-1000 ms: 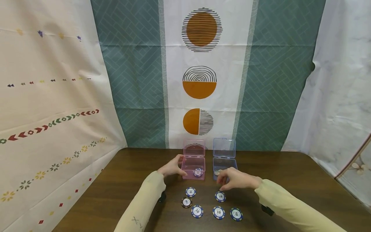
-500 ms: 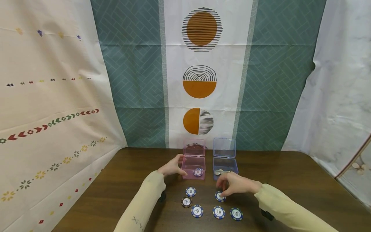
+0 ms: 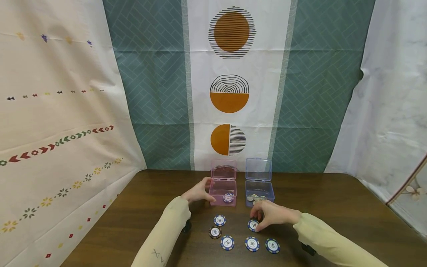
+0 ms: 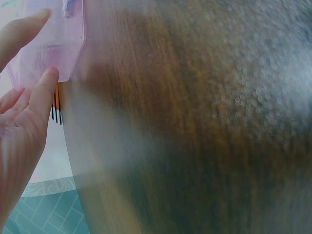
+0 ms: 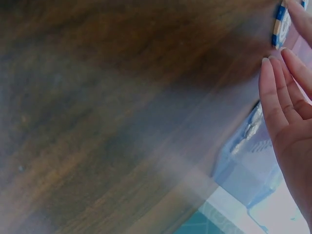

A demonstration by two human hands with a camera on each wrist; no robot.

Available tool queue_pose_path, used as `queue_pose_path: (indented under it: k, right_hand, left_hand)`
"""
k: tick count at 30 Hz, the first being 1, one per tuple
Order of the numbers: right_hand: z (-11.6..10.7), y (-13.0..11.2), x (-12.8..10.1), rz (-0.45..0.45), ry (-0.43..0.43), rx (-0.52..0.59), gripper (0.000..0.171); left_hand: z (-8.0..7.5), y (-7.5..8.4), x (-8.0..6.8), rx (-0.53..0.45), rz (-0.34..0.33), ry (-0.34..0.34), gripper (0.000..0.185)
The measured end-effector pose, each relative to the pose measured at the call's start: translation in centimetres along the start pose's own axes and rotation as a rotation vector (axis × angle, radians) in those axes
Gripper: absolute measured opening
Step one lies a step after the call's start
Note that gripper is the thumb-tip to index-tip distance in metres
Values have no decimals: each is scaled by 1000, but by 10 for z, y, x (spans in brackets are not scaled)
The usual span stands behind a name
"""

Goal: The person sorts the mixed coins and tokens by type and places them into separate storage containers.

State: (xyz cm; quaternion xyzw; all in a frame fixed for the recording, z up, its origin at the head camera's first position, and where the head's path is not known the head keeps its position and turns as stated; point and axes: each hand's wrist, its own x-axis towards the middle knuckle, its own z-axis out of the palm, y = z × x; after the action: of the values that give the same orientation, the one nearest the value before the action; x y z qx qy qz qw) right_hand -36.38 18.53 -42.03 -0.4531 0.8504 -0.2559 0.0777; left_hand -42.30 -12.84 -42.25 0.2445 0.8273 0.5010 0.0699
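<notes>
My left hand (image 3: 197, 191) holds the left side of a pink see-through plastic box (image 3: 222, 188), its lid raised; a blue-edged poker chip (image 3: 228, 198) lies inside. In the left wrist view, the thumb and a finger touch the pink box (image 4: 66, 46). My right hand (image 3: 274, 213) pinches a blue-and-white poker chip (image 3: 253, 225) by its edges; in the right wrist view, that chip (image 5: 280, 25) shows between thumb and finger. Behind this hand stands an open blue see-through box (image 3: 260, 186) with several pale chips (image 3: 254, 198) in it.
Several more chips lie on the dark wooden table (image 3: 160, 185): a blue chip (image 3: 219, 220), a black chip (image 3: 215, 232), and blue ones nearer me, such as the right-hand chip (image 3: 272, 245). A patterned cloth (image 3: 230, 81) hangs behind the table.
My right hand has come down and slightly nearer me, its thumb and fingers settling around the blue chip. More of the blue box's contents shows now. The left hand stays put.
</notes>
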Motion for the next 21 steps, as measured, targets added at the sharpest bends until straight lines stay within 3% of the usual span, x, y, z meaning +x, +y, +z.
queue_pose_path:
  k: [14, 21]
  right_hand:
    - [3, -2, 0, -7, 2, 28, 26]
    - [3, -4, 3, -37, 5, -29, 25]
  left_hand:
    - [0, -5, 2, 9, 0, -3, 79]
    - [0, -7, 4, 13, -4, 2, 79]
